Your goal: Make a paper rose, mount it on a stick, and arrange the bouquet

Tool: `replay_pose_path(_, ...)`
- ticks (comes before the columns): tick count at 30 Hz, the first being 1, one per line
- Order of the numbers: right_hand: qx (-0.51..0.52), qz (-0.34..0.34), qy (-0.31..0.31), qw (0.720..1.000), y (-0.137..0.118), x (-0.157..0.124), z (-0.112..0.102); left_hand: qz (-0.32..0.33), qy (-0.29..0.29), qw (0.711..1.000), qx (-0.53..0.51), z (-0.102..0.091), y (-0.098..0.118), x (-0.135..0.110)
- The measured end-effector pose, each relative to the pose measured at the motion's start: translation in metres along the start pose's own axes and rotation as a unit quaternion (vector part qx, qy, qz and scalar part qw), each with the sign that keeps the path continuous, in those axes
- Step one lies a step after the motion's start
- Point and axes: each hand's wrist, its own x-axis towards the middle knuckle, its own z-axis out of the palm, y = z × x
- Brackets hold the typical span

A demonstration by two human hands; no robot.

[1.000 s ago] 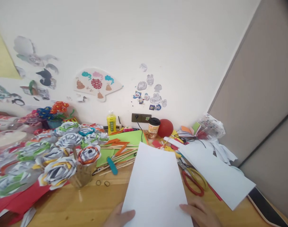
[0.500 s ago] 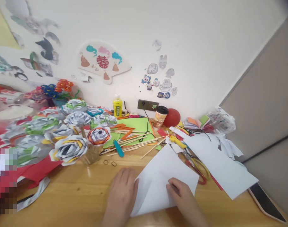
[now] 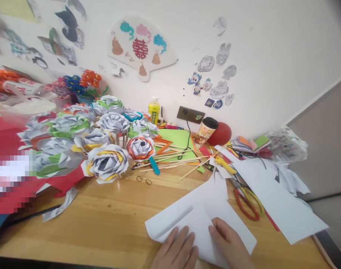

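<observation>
On the wooden table before me lies a folded sheet of white paper [image 3: 193, 220], with raised flaps and a crease across its left part. My left hand [image 3: 176, 248] rests flat on the paper's lower left, fingers stretched out and slightly apart. At the lower right, my right hand [image 3: 229, 239] has thumb and curled fingers closed on a folded edge of the same sheet. Just beyond the paper, to the right, are scissors with red and yellow handles [image 3: 247, 205]. The lower parts of both hands run out of view.
Folded paper flowers [image 3: 107, 162] crowd the left side. Thin wooden sticks [image 3: 176, 160] lie on green paper behind the sheet. A paper cup [image 3: 205, 130] stands by a red balloon [image 3: 221, 133]. More white paper [image 3: 282, 205] lies at the right. Two rubber bands [image 3: 148, 182] rest mid-table.
My left hand has moved from the paper's left edge rightward and down onto its surface. The paper now shows more folded flaps. The camera view has shifted, tilting slightly.
</observation>
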Motion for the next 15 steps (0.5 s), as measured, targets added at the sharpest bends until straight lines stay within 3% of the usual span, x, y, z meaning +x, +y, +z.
replay_pose_path(4, -0.05, -0.012, 0.061, 0.997, 0.004, 0.008, 0.005, -0.039, -0.039, 0.998, 0.005, 0.008, 0.005, -0.006)
replay_pose_path(7, -0.152, -0.082, 0.13, 0.976, 0.006, 0.023, 0.008, -0.098, -0.148, 0.984, -0.027, 0.017, 0.01, -0.006)
replay_pose_path(10, -0.246, -0.115, 0.143, 0.952, 0.008, 0.033, 0.012, -0.134, -0.229, 0.961, -0.073, 0.018, 0.01, -0.004)
replay_pose_path(15, -0.329, -0.103, 0.161, 0.925, 0.005, 0.04, 0.017, -0.172, -0.273, 0.943, -0.081, 0.003, 0.005, -0.012)
